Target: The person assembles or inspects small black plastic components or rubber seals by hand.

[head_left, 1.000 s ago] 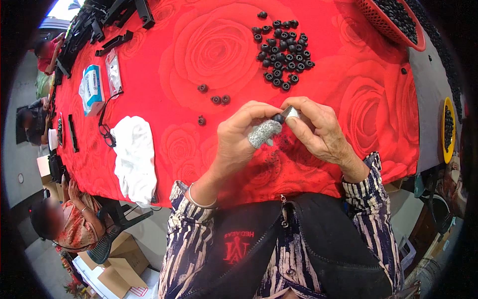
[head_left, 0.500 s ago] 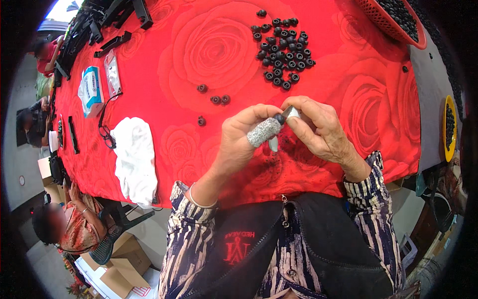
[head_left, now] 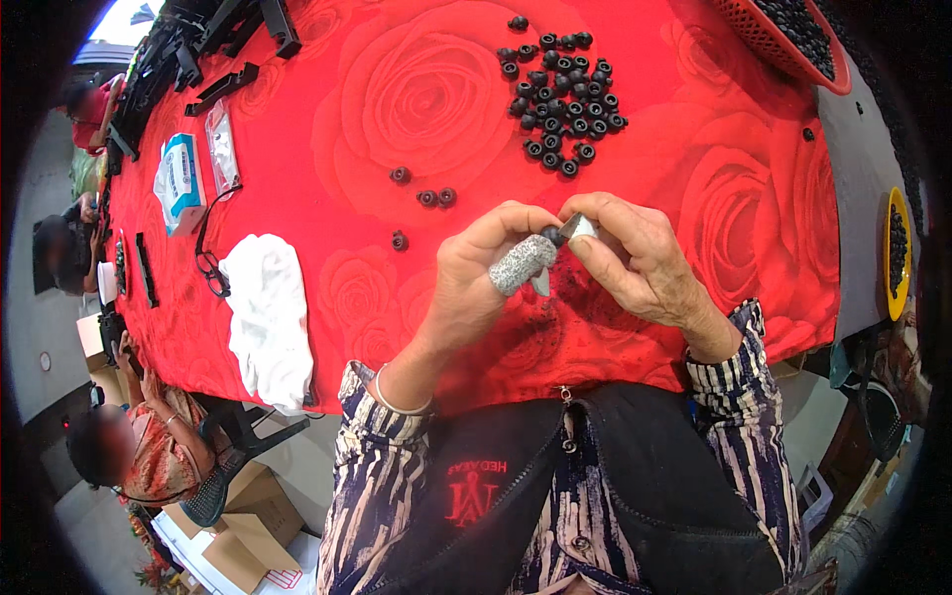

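Note:
My left hand [head_left: 472, 266] pinches a small round black part [head_left: 552, 235]. A speckled grey cover [head_left: 520, 268] wraps the thumb of that hand, with a pale loose end hanging below it. My right hand [head_left: 643, 260] grips a small blade [head_left: 571, 224] with a white wrapping [head_left: 585, 229] between thumb and fingers. The blade's edge meets the black part, or lies very close to it. Dark crumbs are scattered on the red cloth under both hands. Beyond them lies a cluster of similar black parts [head_left: 579, 127], and several more [head_left: 427, 198] sit apart to the left.
A red basket [head_left: 842, 69] of black pieces stands at the far right, above a yellow dish [head_left: 890, 283] of them. At left are a white cloth [head_left: 266, 317], a tissue box [head_left: 182, 183], eyeglasses [head_left: 211, 273] and long black parts [head_left: 223, 87]. People sit along the left edge.
Both hands stay nearly in place; my left hand and the black part have tilted slightly. At the left, a person's hands have shifted a little.

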{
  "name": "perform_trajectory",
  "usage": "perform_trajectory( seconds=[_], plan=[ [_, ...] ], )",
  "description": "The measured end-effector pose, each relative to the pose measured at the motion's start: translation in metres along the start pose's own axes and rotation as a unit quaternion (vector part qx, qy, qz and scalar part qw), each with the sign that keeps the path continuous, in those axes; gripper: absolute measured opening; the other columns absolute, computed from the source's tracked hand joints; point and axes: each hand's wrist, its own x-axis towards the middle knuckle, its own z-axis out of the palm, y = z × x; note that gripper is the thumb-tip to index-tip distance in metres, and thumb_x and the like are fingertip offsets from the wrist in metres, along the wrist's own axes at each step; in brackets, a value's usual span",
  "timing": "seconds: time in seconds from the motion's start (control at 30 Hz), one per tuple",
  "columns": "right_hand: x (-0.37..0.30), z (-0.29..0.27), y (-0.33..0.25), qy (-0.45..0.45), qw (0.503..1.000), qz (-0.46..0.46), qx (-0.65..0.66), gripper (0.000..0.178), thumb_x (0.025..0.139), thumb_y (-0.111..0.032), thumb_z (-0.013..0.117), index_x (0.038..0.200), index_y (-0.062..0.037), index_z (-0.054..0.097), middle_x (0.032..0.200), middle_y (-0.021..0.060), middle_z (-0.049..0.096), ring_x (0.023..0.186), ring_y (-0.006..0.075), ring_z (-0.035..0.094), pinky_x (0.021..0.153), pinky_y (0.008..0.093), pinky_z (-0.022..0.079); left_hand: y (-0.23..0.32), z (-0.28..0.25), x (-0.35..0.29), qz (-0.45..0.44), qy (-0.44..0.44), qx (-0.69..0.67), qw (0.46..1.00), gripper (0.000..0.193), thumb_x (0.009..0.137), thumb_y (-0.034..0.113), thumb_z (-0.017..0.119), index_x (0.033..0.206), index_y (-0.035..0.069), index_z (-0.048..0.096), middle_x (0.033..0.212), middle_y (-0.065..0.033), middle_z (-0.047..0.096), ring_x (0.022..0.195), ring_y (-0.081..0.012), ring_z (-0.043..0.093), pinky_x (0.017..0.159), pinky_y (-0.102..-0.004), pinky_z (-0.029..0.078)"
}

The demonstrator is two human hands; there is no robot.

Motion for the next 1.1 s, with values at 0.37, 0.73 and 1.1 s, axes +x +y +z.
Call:
perform_trajectory(
  seconds=[0.37, 0.73, 1.1],
  plan=[
    [0.0003, -0.0013, 0.0005, -0.005, 1.0, 0.016, 0.013, 0.018, 0.079, -0.005, 0.055, 0.096, 0.0012, 0.053, 0.076, 0.0142, 0.056, 0.067, 0.0239, 0.059, 0.058, 0.031, 0.045, -0.001, -0.001, 0.0001, 0.004, -0.004, 0.007, 1.0, 0.02, 0.085, 0.003, 0.055, 0.104, -0.003, 0.053, 0.087, -0.0032, 0.055, 0.074, -0.0069, 0.053, 0.061, -0.0202, 0.045],
    [0.0007, -0.0008, 0.0005, -0.002, 1.0, 0.013, 0.003, 0.017, 0.08, -0.007, 0.055, 0.095, 0.0009, 0.053, 0.076, 0.0142, 0.056, 0.068, 0.0246, 0.059, 0.059, 0.0316, 0.045, -0.0006, 0.0005, 0.0003, 0.007, 0.003, 0.013, 1.0, 0.021, 0.084, 0.003, 0.056, 0.104, -0.003, 0.053, 0.087, -0.003, 0.055, 0.073, -0.0072, 0.053, 0.061, -0.0205, 0.046],
    [0.0011, -0.0011, 0.0005, -0.004, 1.0, 0.009, -0.002, 0.016, 0.079, -0.006, 0.054, 0.094, 0.0009, 0.053, 0.075, 0.0138, 0.056, 0.066, 0.0244, 0.059, 0.058, 0.0317, 0.045, -0.0024, -0.0016, 0.0, 0.003, -0.004, 0.014, 1.0, 0.021, 0.085, 0.004, 0.056, 0.104, -0.002, 0.053, 0.086, -0.0025, 0.055, 0.073, -0.0062, 0.052, 0.06, -0.0194, 0.045]
  ],
)
